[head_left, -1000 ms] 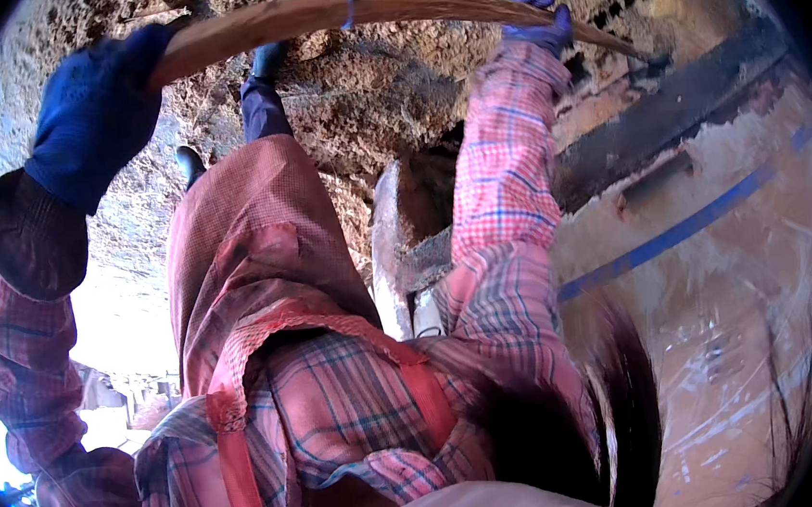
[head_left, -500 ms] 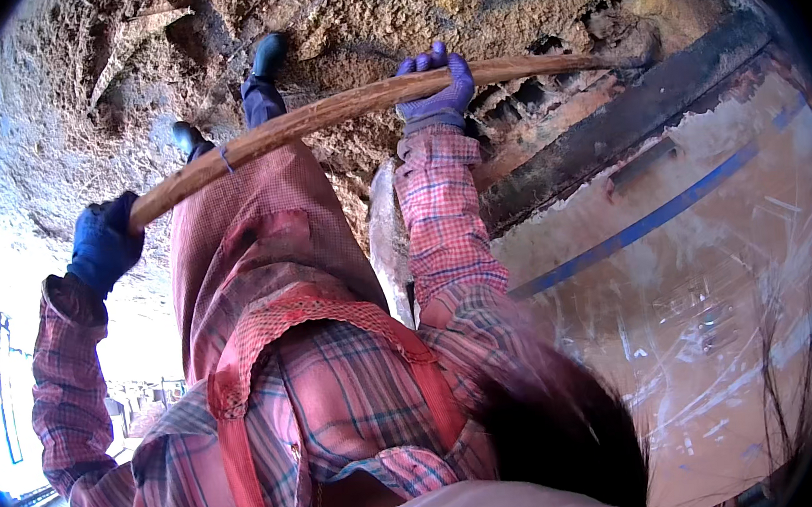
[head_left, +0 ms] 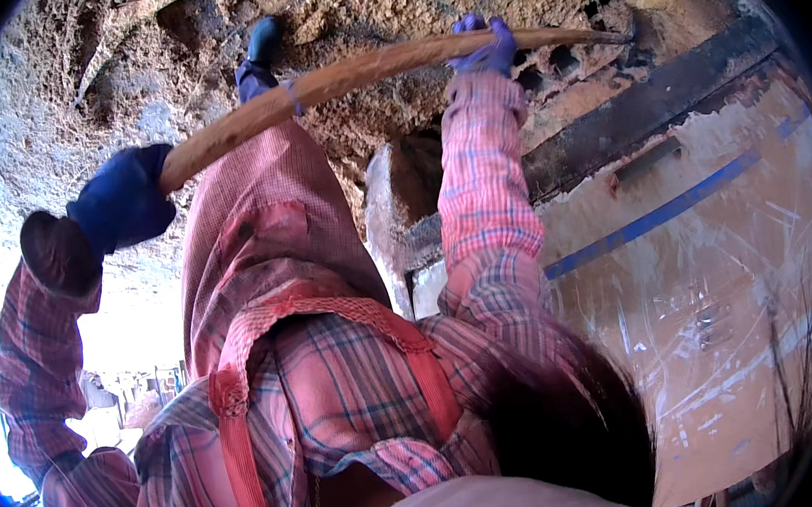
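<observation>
A long, slightly curved wooden pole [head_left: 352,75] slants across in front of me, rising from left to right. Around its thick near end my left hand [head_left: 126,201], in a dark blue glove, is closed. My right hand [head_left: 486,46], in a purple-blue glove, grips it farther along, toward the thin end. That far end reaches a ragged, broken hollow beside a dark beam; whether a tool head is fixed there I cannot make out. A thin bluish tie circles the pole between my hands.
Rough, crumbly brown ground [head_left: 159,82] lies around my dark boot [head_left: 265,40]. On the right, the dark beam [head_left: 643,97] borders a scuffed tan board [head_left: 683,326] with a blue stripe. A pale upright slab [head_left: 383,207] stands beside my leg. Bright light washes out the left.
Both hands have moved right and up in the picture, carrying the pole with them. My right hand now appears closer to the pole's far end. One boot has gone out of sight.
</observation>
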A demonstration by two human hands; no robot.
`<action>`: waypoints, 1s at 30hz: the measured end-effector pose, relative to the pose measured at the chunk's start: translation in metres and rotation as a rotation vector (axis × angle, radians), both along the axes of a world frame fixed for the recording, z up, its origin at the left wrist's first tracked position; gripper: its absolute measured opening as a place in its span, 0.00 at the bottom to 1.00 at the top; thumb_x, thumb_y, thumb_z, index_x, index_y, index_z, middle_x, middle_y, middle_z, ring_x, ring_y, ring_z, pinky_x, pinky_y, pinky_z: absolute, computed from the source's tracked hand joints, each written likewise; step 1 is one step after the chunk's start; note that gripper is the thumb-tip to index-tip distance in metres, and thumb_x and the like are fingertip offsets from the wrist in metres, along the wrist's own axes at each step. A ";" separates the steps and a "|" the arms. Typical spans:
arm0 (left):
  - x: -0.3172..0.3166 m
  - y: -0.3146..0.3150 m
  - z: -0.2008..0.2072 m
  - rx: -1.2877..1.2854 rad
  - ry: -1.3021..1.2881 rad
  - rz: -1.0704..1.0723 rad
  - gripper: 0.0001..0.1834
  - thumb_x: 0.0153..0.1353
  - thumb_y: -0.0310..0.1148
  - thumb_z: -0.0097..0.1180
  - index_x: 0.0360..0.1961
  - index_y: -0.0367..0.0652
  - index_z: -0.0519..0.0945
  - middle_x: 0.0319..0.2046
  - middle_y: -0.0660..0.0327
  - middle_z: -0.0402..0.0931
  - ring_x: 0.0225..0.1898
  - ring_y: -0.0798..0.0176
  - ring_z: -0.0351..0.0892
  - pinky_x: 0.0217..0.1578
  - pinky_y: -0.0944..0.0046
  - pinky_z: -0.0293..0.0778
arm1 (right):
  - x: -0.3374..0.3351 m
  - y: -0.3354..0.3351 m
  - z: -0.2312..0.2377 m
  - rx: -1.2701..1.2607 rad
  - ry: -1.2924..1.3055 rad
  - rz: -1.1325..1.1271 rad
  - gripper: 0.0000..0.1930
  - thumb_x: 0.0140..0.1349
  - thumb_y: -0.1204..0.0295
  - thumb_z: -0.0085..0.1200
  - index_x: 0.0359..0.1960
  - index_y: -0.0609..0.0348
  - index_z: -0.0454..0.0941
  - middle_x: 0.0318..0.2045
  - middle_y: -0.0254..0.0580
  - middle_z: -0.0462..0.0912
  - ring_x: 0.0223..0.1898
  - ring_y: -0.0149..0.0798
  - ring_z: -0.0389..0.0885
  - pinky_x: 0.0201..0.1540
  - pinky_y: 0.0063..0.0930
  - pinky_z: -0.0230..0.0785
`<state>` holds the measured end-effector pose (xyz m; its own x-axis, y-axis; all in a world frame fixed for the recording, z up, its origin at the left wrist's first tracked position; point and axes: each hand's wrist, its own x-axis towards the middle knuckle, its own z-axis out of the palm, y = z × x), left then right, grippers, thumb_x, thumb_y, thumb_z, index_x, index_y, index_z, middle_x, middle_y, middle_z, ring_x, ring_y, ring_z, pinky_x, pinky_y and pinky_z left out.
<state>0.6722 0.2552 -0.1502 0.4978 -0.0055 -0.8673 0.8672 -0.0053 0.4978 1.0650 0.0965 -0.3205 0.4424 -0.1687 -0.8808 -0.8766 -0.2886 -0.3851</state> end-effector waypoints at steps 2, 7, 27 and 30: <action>-0.035 -0.004 0.004 0.048 -0.132 -0.025 0.16 0.39 0.28 0.57 0.34 0.41 0.76 0.25 0.51 0.76 0.26 0.52 0.78 0.30 0.59 0.74 | -0.024 0.008 0.017 0.104 0.013 0.001 0.06 0.57 0.70 0.47 0.25 0.57 0.67 0.19 0.39 0.71 0.25 0.37 0.72 0.34 0.40 0.69; -0.079 0.033 0.024 0.565 0.035 -0.211 0.18 0.45 0.28 0.54 0.42 0.41 0.74 0.24 0.54 0.77 0.27 0.50 0.79 0.32 0.56 0.75 | -0.081 0.033 0.027 0.349 0.075 -0.259 0.04 0.54 0.71 0.49 0.26 0.56 0.70 0.17 0.37 0.70 0.23 0.34 0.73 0.31 0.38 0.69; 0.057 0.004 0.010 0.213 0.048 -0.156 0.14 0.40 0.28 0.52 0.33 0.43 0.73 0.19 0.47 0.73 0.24 0.42 0.75 0.27 0.49 0.71 | 0.052 -0.001 -0.017 0.101 -0.027 -0.041 0.11 0.60 0.65 0.39 0.31 0.61 0.64 0.22 0.42 0.70 0.24 0.40 0.69 0.33 0.43 0.67; 0.012 -0.031 0.052 0.160 0.182 -0.202 0.15 0.41 0.30 0.51 0.35 0.43 0.73 0.19 0.47 0.73 0.24 0.42 0.75 0.27 0.48 0.71 | 0.007 -0.030 -0.002 0.041 -0.010 -0.039 0.09 0.56 0.67 0.45 0.29 0.59 0.64 0.21 0.39 0.69 0.20 0.38 0.67 0.31 0.39 0.66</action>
<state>0.6846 0.2241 -0.0984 0.3374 0.0547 -0.9398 0.9153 -0.2524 0.3139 1.0723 0.0662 -0.3223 0.4447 -0.1493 -0.8831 -0.8830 -0.2382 -0.4044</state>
